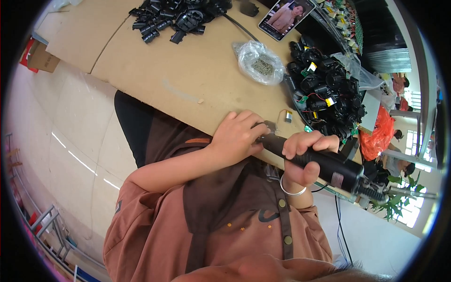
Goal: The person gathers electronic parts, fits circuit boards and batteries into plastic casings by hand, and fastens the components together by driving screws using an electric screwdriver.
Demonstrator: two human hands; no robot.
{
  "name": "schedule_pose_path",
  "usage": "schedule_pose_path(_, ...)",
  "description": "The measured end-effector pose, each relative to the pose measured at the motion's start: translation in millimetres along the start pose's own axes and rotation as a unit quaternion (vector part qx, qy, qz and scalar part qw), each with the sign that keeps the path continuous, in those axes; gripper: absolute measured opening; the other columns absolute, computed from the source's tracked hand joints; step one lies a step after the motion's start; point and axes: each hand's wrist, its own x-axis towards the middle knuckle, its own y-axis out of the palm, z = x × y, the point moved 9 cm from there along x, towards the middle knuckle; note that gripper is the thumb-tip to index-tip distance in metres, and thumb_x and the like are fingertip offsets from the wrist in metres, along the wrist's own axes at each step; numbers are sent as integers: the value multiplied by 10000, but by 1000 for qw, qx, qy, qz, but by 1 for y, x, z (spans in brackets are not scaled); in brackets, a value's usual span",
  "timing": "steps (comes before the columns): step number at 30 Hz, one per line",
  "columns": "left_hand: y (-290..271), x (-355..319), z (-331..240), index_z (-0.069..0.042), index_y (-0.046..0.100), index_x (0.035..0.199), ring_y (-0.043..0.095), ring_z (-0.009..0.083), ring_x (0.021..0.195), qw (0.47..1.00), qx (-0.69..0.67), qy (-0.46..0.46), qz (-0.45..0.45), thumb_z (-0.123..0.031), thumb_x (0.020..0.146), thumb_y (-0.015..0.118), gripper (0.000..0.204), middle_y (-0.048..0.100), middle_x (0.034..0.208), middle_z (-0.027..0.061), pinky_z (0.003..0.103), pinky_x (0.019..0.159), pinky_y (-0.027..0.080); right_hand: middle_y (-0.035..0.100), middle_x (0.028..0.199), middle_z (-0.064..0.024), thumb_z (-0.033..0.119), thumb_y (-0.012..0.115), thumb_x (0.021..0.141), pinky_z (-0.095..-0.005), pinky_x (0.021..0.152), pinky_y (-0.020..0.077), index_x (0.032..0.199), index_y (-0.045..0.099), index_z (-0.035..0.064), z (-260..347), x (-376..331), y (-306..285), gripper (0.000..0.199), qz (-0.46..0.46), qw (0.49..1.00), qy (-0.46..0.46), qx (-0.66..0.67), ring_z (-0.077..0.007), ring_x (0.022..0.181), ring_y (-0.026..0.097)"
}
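My right hand (305, 152) is wrapped around a black electric screwdriver (343, 173), which slants from the right toward the table's front edge. Its working end points at my left hand (237, 138), whose fingers curl around a small dark plastic part (269, 126). Most of that part is hidden by the fingers and the tool's tip. Just beyond, a small battery (288, 116) with thin wires lies on the brown tabletop (188, 70).
A clear plastic bag of small screws (263, 66) lies ahead of my hands. To its right is a heap of black housings (322, 84) with wires and circuit boards. More black parts (178, 19) are piled at the far side, near a phone (286, 18). A red bag (378, 134) is at right.
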Motion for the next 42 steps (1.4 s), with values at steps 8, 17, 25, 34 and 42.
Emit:
schedule_pose_path(8,-6,-4,-9,-117,633,897,552,227,921,998,41,50,-27,-232,617,794,343,589,981,56,348,755,418,500,813,-142,313,675,784,-386,559,530,1189,375,34,47,-8,-55,576,-107,988,-97,56,-257,614,563)
schedule_pose_path(17,-92,60,-58,-58,625,918,628,258,880,995,-47,59,-68,-155,647,805,340,611,1005,108,331,747,524,523,771,-128,182,727,748,-341,546,537,1057,417,9,39,-30,-115,470,-106,992,-29,60,-229,601,577)
schedule_pose_path(25,-88,179,-111,-21,636,946,625,156,831,983,-45,160,-75,-159,667,791,348,633,976,80,255,710,502,536,775,-119,261,787,725,-326,597,528,1076,412,22,29,-41,-127,566,-125,991,-21,53,-217,631,579)
schedule_pose_path(34,52,270,-165,-62,620,901,611,281,801,962,-76,256,-57,-276,670,762,345,622,863,119,350,718,489,491,841,-126,340,812,684,-315,529,527,1159,369,87,33,-36,-121,697,-163,979,-116,46,-219,589,573)
schedule_pose_path(42,88,241,-124,-89,629,992,517,309,1068,968,20,249,-39,-395,741,696,402,603,1035,123,417,911,393,493,859,-122,393,784,712,-332,555,534,1155,340,94,27,-17,-126,695,-196,969,-125,84,-219,598,569)
